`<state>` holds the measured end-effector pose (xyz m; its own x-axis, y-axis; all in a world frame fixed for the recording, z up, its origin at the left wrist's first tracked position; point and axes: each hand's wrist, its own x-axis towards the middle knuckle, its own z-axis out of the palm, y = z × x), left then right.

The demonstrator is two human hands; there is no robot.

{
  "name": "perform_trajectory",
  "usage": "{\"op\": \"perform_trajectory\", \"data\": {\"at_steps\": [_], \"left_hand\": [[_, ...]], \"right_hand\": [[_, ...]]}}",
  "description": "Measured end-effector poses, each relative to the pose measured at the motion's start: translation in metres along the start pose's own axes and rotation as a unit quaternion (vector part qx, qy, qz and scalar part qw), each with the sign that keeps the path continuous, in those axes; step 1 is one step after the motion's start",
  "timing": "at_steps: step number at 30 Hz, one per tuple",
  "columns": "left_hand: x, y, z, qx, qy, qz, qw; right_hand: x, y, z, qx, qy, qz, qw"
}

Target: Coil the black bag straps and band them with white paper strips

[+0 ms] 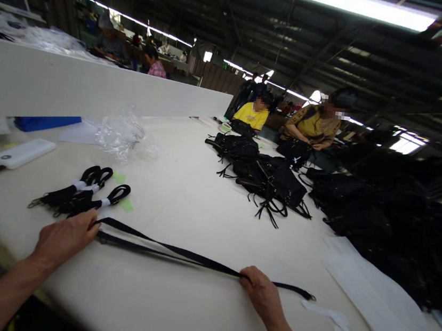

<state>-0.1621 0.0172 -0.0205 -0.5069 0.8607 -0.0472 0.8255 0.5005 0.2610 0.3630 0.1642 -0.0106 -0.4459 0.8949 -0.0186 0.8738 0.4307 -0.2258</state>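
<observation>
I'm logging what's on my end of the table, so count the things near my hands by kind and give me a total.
Long black strap stretched flat between left hand and right hand: 1
Folded black straps with white bands: 3
White power bank: 1
Crumpled clear plastic bag: 1
Blue flat item: 1
Total: 7

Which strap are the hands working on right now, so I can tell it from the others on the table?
On the near edge of the white table, a long black strap lies stretched flat between the left hand and the right hand. Unlike the bundled straps just behind the left hand, wrapped with white bands, it is unfolded and spans both hands.
</observation>
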Motion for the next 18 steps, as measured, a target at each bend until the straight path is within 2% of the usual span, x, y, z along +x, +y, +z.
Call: {"op": "perform_trajectory", "data": {"at_steps": [2,5,8,12,15,18], "left_hand": [[0.004,-0.007,0.001,-0.026,-0.033,0.003,0.999],[0.010,-0.018,0.007,-0.153,-0.086,0.012,0.984],[0.008,-0.021,0.013,-0.293,-0.155,0.001,0.944],[-0.003,-0.014,0.006,-0.386,-0.220,-0.025,0.896],[-0.008,-0.007,-0.002,-0.404,-0.220,-0.039,0.887],[-0.007,0.000,-0.004,-0.416,-0.184,-0.103,0.884]], "right_hand": [[-0.002,0.000,0.000,0.011,-0.001,-0.002,1.000],[-0.003,0.006,0.002,0.019,0.008,-0.002,1.000],[-0.002,0.013,0.007,0.016,0.017,0.000,1.000],[-0.001,0.016,0.011,0.014,0.016,0.003,1.000],[-0.002,0.013,0.012,0.009,0.012,0.013,1.000],[-0.003,0.009,0.010,0.000,0.003,0.022,1.000]]}}
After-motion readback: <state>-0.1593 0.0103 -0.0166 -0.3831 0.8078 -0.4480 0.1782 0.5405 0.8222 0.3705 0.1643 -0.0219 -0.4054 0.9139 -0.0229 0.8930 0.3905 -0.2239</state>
